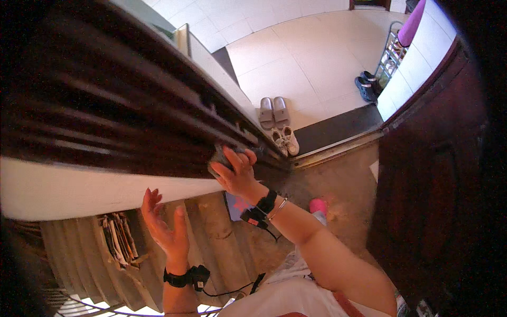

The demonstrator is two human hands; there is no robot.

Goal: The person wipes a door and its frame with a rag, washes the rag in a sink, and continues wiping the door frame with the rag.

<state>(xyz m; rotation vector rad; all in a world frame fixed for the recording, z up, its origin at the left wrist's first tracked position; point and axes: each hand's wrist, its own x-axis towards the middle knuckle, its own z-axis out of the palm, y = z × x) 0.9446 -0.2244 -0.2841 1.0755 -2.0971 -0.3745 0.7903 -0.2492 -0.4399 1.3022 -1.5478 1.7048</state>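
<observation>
My right hand [239, 172] grips a dark grey sponge or cloth pad [222, 157], its exact kind unclear. The pad is at the lower part of a dark brown slatted door [130, 103], which fills the upper left; its surface shows glossy streaks. My left hand [164, 226] is raised below the door with fingers apart and nothing in it. A black strap with a small device [200, 277] circles the left wrist. Another black strap [267, 201] and a thin bangle [282, 208] are on the right wrist.
Stairs [210, 230] descend at lower left, with a box of papers or cardboard [121, 241] on them. Beyond the door sill [336, 148] stand grey slides [273, 113], pale sneakers [286, 140] and dark clogs [367, 87] near a rack [390, 59]. A second dark door [427, 166] stands right.
</observation>
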